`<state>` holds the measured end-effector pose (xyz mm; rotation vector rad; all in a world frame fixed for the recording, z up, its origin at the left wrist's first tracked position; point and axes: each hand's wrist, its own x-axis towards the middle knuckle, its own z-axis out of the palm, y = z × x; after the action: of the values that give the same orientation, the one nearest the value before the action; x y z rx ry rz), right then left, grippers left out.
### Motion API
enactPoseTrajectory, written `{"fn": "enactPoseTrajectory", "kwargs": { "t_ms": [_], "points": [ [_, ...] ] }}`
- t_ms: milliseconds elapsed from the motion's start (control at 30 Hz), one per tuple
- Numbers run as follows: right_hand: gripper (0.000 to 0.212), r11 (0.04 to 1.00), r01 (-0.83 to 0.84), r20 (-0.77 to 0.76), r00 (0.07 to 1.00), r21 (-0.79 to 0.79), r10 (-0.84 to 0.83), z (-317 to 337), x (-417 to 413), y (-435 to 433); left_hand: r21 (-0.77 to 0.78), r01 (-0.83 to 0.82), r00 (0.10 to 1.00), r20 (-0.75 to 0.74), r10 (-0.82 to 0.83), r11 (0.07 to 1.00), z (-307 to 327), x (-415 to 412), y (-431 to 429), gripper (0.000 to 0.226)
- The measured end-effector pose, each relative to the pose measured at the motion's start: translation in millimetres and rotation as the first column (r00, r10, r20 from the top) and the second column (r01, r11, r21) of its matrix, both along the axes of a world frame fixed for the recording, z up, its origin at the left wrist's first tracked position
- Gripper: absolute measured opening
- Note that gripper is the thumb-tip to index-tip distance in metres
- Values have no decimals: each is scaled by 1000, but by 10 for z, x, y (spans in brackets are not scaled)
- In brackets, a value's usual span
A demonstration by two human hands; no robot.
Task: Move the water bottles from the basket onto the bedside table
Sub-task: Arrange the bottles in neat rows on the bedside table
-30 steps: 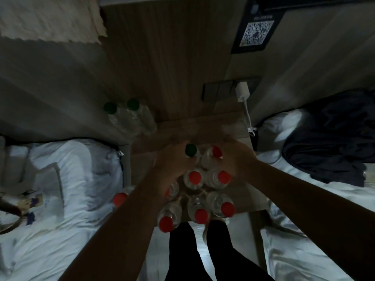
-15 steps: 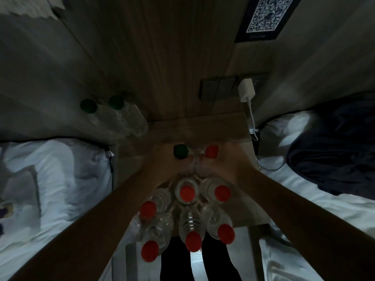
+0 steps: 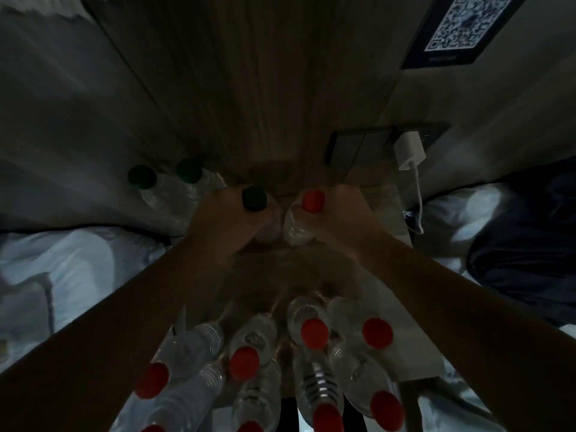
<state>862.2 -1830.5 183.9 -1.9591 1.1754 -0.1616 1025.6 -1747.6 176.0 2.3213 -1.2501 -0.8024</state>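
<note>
My left hand [image 3: 223, 226] grips a clear bottle with a green cap [image 3: 254, 198], upright near the back of the wooden bedside table [image 3: 386, 241]. Right beside it my right hand [image 3: 339, 218] grips a clear bottle with a red cap [image 3: 313, 201]. The two bottles almost touch. Several red-capped bottles [image 3: 314, 333] stand clustered at the table's near edge, below my forearms. Two more green-capped bottles [image 3: 187, 170] stand at the table's back left corner. No basket is visible.
White bedding [image 3: 62, 275] lies to the left and dark clothing [image 3: 523, 244] on the bed to the right. A white charger [image 3: 410, 151] with its cable hangs from the wall socket above the table's right side. A wood panel with a QR sign [image 3: 461, 23] rises behind.
Both hands have carried the green-capped and red-capped bottles away from the cluster toward the back of the table. The camera has leaned forward and down, so the cluster sits lower in view.
</note>
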Motion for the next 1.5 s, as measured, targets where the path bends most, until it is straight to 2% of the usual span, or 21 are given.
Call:
{"fn": "enactPoseTrajectory", "kwargs": {
  "t_ms": [133, 200, 400, 567, 700, 800, 900, 967, 1033, 1100, 1167, 1200, 1267, 1367, 1433, 1500],
  "points": [
    [29, 997, 9, -33, 999, -72, -11, -71, 250, -87, -105, -105, 993, -70, 98, 989, -60, 61, -81, 46],
    [34, 994, 23, -47, 999, -109, -29, -109, 333, -125, -108, -119, 993, -34, 116, 987, -75, 73, -120, 43],
    [26, 993, 78, -27, 996, -85, -81, -189, 444, -175, -152, -152, 986, 38, 159, 977, -170, 111, -178, 44],
    [25, 996, 74, -35, 997, -56, -76, -126, 513, -177, -208, -196, 979, 11, 203, 958, -164, 156, -177, 33],
    [22, 996, 87, 1, 996, 7, -87, -91, 498, -159, -206, -218, 975, -5, 222, 954, -158, 143, -190, 43],
    [18, 992, 118, 50, 992, 51, -120, -127, 455, -116, -179, -173, 979, 81, 190, 968, -190, 151, -173, 52],
    [36, 988, 150, 65, 986, 42, -153, -187, 429, -91, -145, -56, 993, 98, 71, 988, -200, 162, -98, 76],
    [49, 979, 184, 56, 980, 89, -189, -247, 409, -81, -180, -49, 991, 113, 70, 982, -196, 126, 19, 68],
    [58, 962, 229, -9, 973, 151, -230, -371, 387, -46, -197, -25, 985, 162, 57, 980, -247, 98, 171, 69],
    [54, 951, 212, -78, 977, 224, -199, -533, 366, 3, -150, -21, 988, 146, 43, 988, -294, 99, 284, 66],
    [45, 906, 197, -92, 980, 375, -175, -666, 343, 46, -88, -44, 996, 76, 51, 995, -342, 108, 375, 46],
    [48, 864, 215, -110, 977, 455, -184, -712, 334, 55, -30, -45, 997, 62, 47, 999, -367, 121, 408, 37],
    [60, 785, 280, -184, 960, 552, -213, -796, 327, 72, 81, -52, 997, 61, 47, 995, -390, 163, 459, 31],
    [83, 694, 377, -223, 926, 613, -305, -907, 402, 79, 235, -36, 999, -32, 44, 971, -525, 309, 498, 21],
    [93, 652, 419, -259, 907, 632, -332, -945, 471, 90, 259, -77, 987, -118, 110, 963, -649, 406, 493, 29],
    [92, 602, 435, -271, 898, 669, -348, -962, 564, 114, 281, -288, 903, -240, 358, 916, -684, 455, 465, 50]
  ]
}}
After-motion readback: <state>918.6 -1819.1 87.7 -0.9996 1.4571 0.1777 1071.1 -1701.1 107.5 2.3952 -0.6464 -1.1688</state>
